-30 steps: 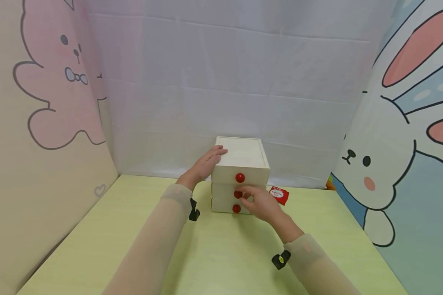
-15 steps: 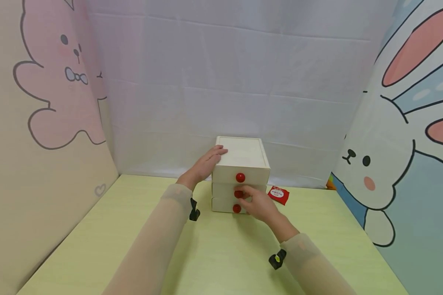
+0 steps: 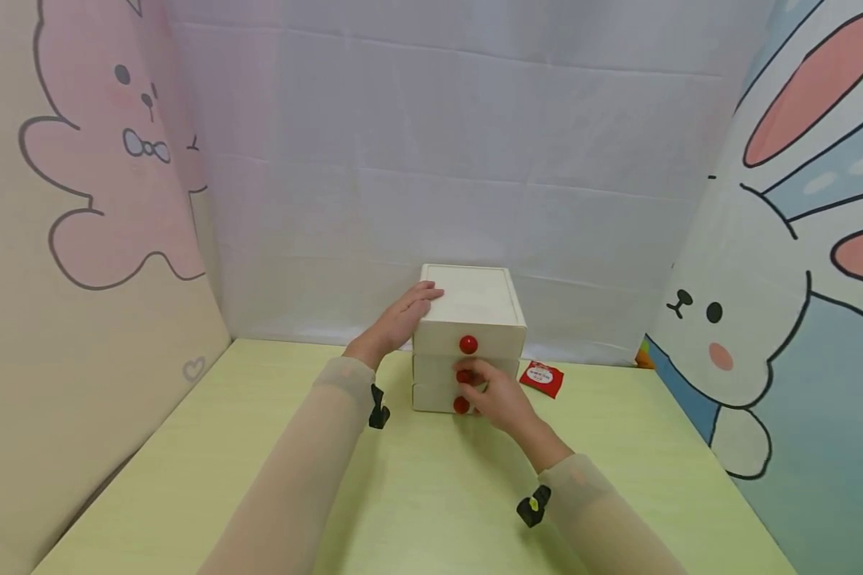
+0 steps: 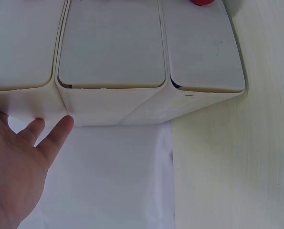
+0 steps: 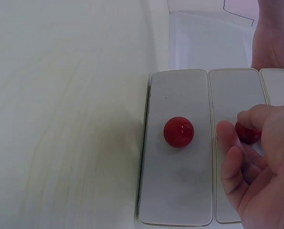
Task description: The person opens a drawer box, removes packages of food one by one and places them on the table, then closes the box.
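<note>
A white chest of three small drawers [image 3: 473, 294] with red round knobs stands at the back of the table. My left hand [image 3: 395, 321] rests against its upper left side, fingers extended over the top edge; in the left wrist view the spread fingers touch the side wall. My right hand [image 3: 505, 397] is at the middle drawer, thumb and index finger around its red knob [image 5: 248, 134], which they partly hide. The top knob [image 3: 468, 344] and bottom knob [image 5: 179, 132] are untouched. All three drawer fronts look closed.
A small red packet with a white label [image 3: 542, 378] lies on the table just right of the chest. The pale green tabletop [image 3: 431, 495] stretches toward me. A white cloth [image 3: 331, 200] hangs behind, with cartoon-printed panels on both sides.
My right wrist and forearm have shifted slightly left, with the fingers staying at the middle knob. The left hand and the chest hold their place.
</note>
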`<move>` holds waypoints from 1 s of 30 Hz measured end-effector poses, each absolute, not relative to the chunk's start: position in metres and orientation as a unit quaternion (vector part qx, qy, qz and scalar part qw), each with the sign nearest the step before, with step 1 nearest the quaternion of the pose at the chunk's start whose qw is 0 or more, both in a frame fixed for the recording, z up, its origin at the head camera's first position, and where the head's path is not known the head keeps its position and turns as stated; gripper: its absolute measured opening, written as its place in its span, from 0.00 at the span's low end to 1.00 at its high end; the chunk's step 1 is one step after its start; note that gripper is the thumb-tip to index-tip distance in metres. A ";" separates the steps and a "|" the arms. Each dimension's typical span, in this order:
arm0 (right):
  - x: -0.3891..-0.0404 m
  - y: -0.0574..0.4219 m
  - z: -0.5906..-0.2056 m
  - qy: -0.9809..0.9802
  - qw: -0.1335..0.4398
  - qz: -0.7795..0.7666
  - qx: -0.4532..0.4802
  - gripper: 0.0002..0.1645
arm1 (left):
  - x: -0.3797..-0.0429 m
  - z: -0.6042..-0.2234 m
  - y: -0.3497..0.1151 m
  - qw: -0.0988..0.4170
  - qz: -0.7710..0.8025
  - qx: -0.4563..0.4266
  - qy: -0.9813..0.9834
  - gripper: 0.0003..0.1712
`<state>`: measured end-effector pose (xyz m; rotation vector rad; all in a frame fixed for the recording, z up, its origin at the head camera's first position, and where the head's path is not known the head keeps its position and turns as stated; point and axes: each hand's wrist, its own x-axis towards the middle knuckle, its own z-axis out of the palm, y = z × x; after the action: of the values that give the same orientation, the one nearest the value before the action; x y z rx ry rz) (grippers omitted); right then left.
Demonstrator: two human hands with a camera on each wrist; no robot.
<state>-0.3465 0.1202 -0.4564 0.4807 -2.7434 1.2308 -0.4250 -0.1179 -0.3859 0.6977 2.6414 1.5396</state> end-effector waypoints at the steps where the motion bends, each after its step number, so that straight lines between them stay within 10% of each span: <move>1: -0.346 0.120 -0.456 -0.900 0.048 0.403 0.156 0.17 | -0.425 -0.386 -0.118 0.003 0.491 0.222 0.842 0.32; 30: -0.329 0.119 -0.448 -0.902 0.045 0.397 0.164 0.16 | -0.425 -0.388 -0.120 0.008 0.486 0.227 0.844 0.33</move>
<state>-0.3291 0.1187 -0.4480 0.5010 -2.7548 1.2139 -0.4250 -0.1199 -0.3880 0.7108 2.6385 1.5177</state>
